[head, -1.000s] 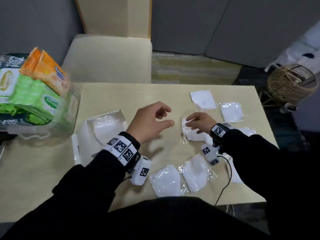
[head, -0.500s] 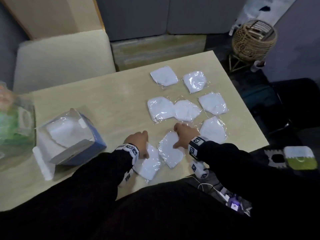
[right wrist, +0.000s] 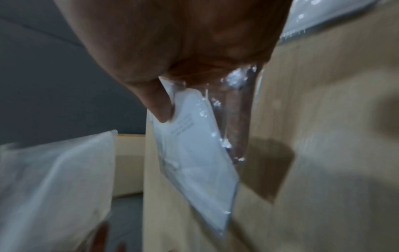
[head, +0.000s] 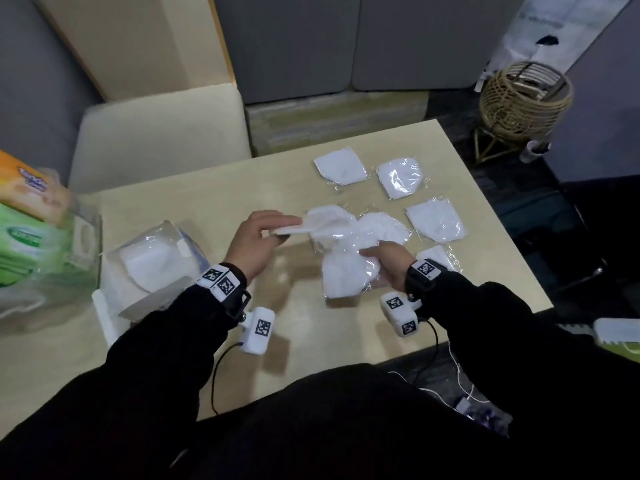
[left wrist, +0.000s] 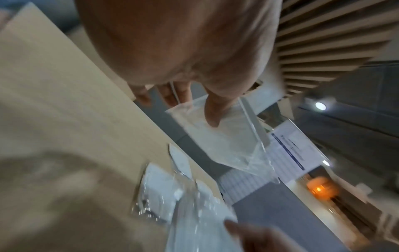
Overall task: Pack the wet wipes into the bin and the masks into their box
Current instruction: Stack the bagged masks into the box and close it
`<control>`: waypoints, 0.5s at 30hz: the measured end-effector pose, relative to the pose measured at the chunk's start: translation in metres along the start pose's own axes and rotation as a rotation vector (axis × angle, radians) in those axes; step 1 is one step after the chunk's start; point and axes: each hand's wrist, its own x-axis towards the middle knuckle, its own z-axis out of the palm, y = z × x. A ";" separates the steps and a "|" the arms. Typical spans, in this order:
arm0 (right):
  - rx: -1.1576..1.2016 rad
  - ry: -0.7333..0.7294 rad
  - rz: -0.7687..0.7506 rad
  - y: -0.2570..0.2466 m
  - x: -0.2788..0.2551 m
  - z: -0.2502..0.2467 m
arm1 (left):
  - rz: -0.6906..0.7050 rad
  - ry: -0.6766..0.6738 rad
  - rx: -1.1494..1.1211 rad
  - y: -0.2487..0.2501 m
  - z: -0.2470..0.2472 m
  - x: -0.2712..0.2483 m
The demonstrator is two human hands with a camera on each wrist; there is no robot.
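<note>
Both hands hold wrapped white masks above the table's middle. My left hand [head: 258, 237] pinches one wrapped mask [head: 311, 223] by its edge, thumb on top [left wrist: 212, 110], and the mask [left wrist: 222, 138] hangs out flat. My right hand [head: 388, 259] grips another wrapped mask [head: 343, 275], thumb pressed on its face [right wrist: 194, 153]. Several more wrapped masks lie on the table at the right [head: 341, 166]. The open mask box [head: 152, 268] lies on its side at the left. The clear bin [head: 83, 237] at the far left holds green and orange wet wipe packs [head: 31, 237].
The pale wooden table [head: 194, 209] ends close to my body. A cream chair seat [head: 159, 133] stands behind it. A wicker basket [head: 523, 98] sits on the floor beyond the right corner. Cables hang off the front edge [head: 433, 341].
Half a second ago both hands pressed on masks near the front edge. Each hand has since lifted a mask off the table and brought it toward the middle.
</note>
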 end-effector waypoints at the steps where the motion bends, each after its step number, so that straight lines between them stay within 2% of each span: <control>1: 0.096 -0.036 -0.006 -0.003 -0.004 0.002 | 0.067 -0.014 0.092 0.000 0.003 -0.007; 4: 0.333 -0.158 -0.030 -0.011 -0.015 0.014 | 0.173 -0.126 0.235 -0.015 0.018 -0.026; 6: 0.377 -0.197 -0.013 -0.015 -0.021 0.020 | 0.104 -0.201 0.177 -0.025 0.025 -0.034; 8: 0.292 -0.235 -0.028 -0.016 -0.026 0.024 | 0.006 -0.195 0.145 -0.029 0.026 -0.038; 11: 0.118 -0.298 -0.103 -0.014 -0.028 0.029 | -0.052 -0.158 0.059 -0.023 0.021 -0.040; 13: 0.088 -0.302 -0.138 -0.013 -0.026 0.030 | -0.095 -0.113 -0.114 -0.017 0.015 -0.038; 15: 0.086 -0.288 -0.156 -0.016 -0.026 0.031 | -0.206 -0.054 -0.288 -0.014 0.009 -0.034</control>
